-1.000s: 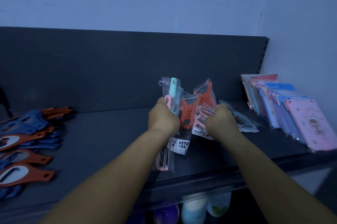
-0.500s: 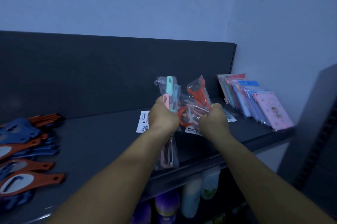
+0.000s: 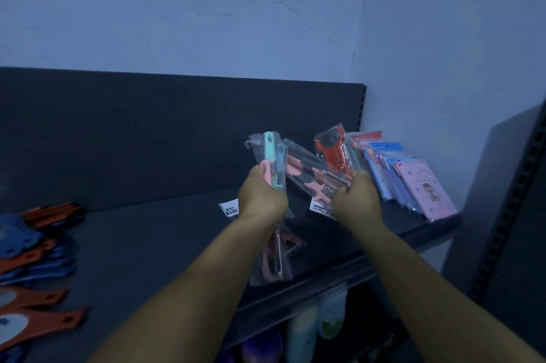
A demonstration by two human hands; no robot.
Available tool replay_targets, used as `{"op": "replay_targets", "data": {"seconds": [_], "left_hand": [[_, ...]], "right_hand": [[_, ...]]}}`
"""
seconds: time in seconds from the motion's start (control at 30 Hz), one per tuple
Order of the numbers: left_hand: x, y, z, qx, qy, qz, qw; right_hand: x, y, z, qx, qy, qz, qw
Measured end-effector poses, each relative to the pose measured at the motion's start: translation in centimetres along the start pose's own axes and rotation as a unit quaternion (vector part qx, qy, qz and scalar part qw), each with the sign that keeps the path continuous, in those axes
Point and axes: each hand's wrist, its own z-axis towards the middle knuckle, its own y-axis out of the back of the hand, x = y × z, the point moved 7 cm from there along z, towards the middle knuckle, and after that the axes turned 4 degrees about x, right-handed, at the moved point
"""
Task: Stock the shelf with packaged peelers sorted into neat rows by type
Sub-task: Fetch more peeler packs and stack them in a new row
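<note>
Above the dark shelf [image 3: 153, 247] my left hand [image 3: 261, 200] grips a bunch of upright clear packs with pink, teal and blue straight peelers [image 3: 273, 161]; their lower ends hang below my wrist. My right hand [image 3: 356, 200] grips another bunch: an orange wide peeler pack [image 3: 334, 150] standing up and pink peeler packs [image 3: 313, 179] slanting toward my left hand. The two bunches overlap between my hands. A white label [image 3: 229, 207] shows just left of my left hand; I cannot tell whether it lies on the shelf.
Orange and blue flat tools [image 3: 32, 247] lie in a row at the shelf's left end. Pink and blue packaged items [image 3: 413, 182] lean in a row at the right end. Bottles [image 3: 301, 336] stand on the shelf below. A dark upright panel [image 3: 508, 215] stands at far right.
The view has swung left and closer. My right hand has drawn its packs away to the right, and the orange pack now stands apart from the left bunch.
</note>
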Motion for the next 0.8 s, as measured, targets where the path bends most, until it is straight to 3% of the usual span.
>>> {"op": "replay_targets", "data": {"seconds": [0.23, 0.4, 0.63, 0.8], "left_hand": [[-1.9, -2.5, -1.9, 0.040, -0.030, -0.057, 0.997], [-4.0, -4.8, -6.3, 0.090, -0.083, -0.085, 0.989], [-5.6, -9.8, -16.9, 0.218, -0.152, -0.121, 0.957], [-6.0, -15.2, -26.0, 0.330, -0.157, -0.140, 0.920]], "right_hand": [[-0.3, 3.7, -1.4, -0.026, -0.012, 0.024, 0.999], [-0.4, 8.9, -6.0, -0.085, -0.019, 0.010, 0.996], [-3.0, 18.5, -16.8, -0.180, -0.056, -0.024, 0.982], [-6.5, 25.9, -25.7, -0.244, -0.120, -0.061, 0.960]]}}
